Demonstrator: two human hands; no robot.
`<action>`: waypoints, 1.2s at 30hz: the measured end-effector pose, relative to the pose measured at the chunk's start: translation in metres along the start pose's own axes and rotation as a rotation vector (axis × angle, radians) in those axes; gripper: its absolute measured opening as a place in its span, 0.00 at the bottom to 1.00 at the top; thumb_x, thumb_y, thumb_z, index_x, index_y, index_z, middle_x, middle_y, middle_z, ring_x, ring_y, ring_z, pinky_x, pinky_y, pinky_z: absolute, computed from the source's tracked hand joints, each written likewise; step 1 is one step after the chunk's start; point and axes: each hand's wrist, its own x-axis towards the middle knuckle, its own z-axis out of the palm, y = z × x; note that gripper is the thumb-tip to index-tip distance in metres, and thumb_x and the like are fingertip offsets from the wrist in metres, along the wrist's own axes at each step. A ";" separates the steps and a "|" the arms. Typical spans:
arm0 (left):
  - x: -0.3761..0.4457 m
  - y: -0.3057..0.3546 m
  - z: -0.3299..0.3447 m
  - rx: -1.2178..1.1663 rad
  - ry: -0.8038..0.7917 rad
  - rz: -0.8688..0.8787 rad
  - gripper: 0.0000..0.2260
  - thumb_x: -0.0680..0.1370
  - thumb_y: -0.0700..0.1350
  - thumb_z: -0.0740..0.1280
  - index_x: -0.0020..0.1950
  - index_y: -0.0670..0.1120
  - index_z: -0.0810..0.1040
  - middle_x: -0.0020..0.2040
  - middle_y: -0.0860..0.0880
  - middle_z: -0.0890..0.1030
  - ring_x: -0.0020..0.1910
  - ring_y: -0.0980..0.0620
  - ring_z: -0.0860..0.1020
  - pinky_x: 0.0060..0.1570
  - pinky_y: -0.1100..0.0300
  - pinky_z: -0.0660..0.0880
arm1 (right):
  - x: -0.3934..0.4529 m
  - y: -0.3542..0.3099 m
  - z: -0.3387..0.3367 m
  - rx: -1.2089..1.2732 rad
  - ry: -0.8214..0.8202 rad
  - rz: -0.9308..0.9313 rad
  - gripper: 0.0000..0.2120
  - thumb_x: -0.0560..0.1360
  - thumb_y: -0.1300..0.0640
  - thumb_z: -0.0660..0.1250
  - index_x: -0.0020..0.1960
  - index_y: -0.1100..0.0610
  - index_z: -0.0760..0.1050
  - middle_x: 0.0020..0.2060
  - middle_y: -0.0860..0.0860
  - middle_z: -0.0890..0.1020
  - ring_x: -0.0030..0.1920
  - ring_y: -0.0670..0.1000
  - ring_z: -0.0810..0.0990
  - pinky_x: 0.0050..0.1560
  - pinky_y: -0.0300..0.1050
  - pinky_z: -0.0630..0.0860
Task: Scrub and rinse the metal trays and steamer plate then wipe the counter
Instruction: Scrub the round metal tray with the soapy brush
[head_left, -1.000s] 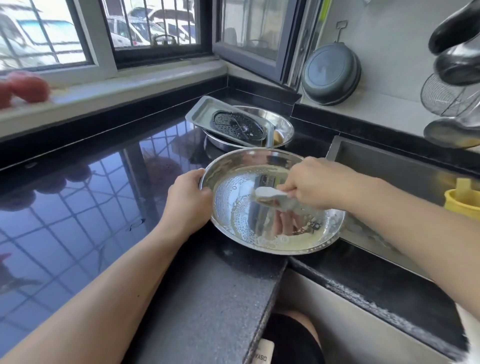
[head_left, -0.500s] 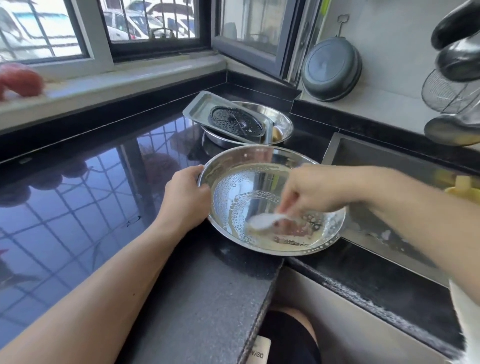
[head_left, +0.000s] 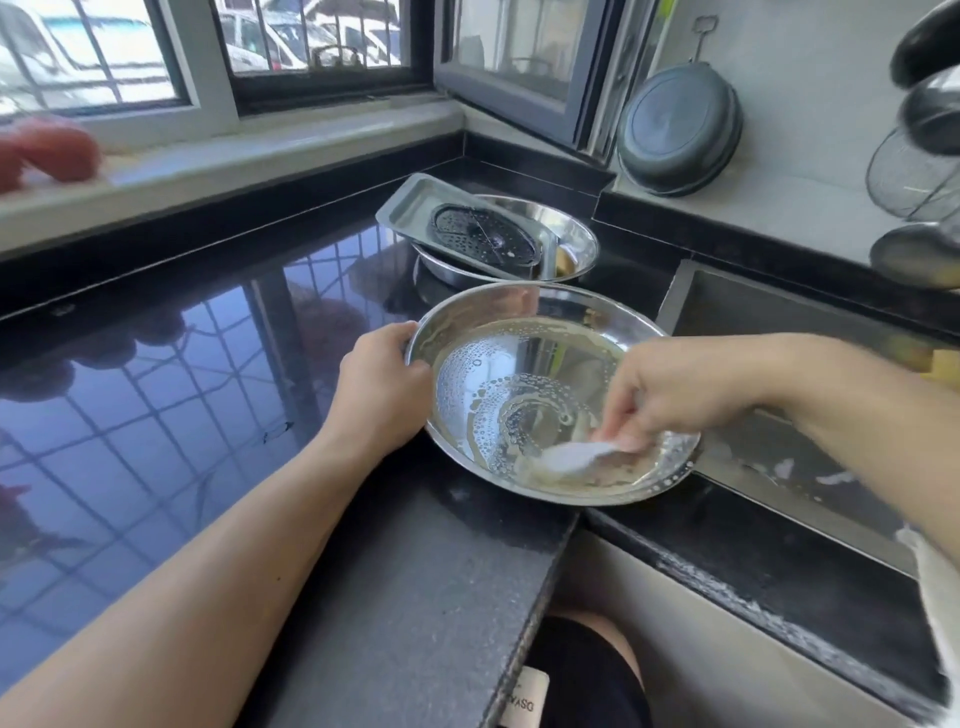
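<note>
At the worktop (head_left: 156, 415) corner, beside the sink (head_left: 779, 322), we record a round metal tray (head_left: 519, 332) lying flat, its right edge overhanging the sink rim. The left hand (head_left: 382, 387) forms a closed grip on the tray's left rim: thumb over the edge, fingers curled beneath and out of sight. The right hand (head_left: 670, 395) holds a closed grip on a pale scrubbing pad (head_left: 571, 460), fingertips pinching it from above; the pad is motion-blurred, so we cannot tell its material. The pad touches the tray floor directly below the right grip, at the near-right part of the tray. Soap bubbles (head_left: 483, 395) lie in curved bands across the tray floor, between the two grips.

Beyond the left grip, well apart from it, a metal bowl (head_left: 576, 234) sits on the worktop. A rectangular metal tray (head_left: 410, 208) rests tilted across the bowl's rim, and a dark perforated steamer plate (head_left: 483, 234) lies on that tray. None of these is touched by either hand.

Beyond the right grip, a dark round pan (head_left: 680, 130) leans against the wall. Above the right forearm, at the frame edge, a wire strainer (head_left: 904, 176) hangs.
</note>
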 end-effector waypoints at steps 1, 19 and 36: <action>-0.001 0.001 0.000 -0.004 0.000 0.005 0.18 0.74 0.36 0.61 0.51 0.53 0.86 0.43 0.56 0.86 0.48 0.51 0.83 0.50 0.53 0.80 | 0.009 -0.007 0.004 0.009 0.091 -0.019 0.05 0.75 0.52 0.75 0.47 0.42 0.86 0.46 0.38 0.86 0.47 0.40 0.82 0.53 0.39 0.77; 0.000 0.000 0.001 -0.031 -0.001 -0.006 0.20 0.73 0.36 0.61 0.52 0.55 0.86 0.43 0.57 0.86 0.48 0.51 0.84 0.53 0.50 0.82 | -0.009 0.009 -0.007 -0.135 0.172 0.158 0.07 0.77 0.53 0.73 0.54 0.47 0.86 0.47 0.39 0.86 0.49 0.43 0.82 0.55 0.44 0.79; -0.002 0.001 0.002 -0.020 0.027 -0.007 0.20 0.73 0.35 0.62 0.52 0.55 0.86 0.44 0.58 0.86 0.49 0.53 0.82 0.47 0.57 0.74 | -0.029 -0.005 0.011 -0.471 0.290 0.280 0.10 0.80 0.58 0.61 0.40 0.54 0.75 0.39 0.51 0.74 0.36 0.54 0.73 0.37 0.46 0.71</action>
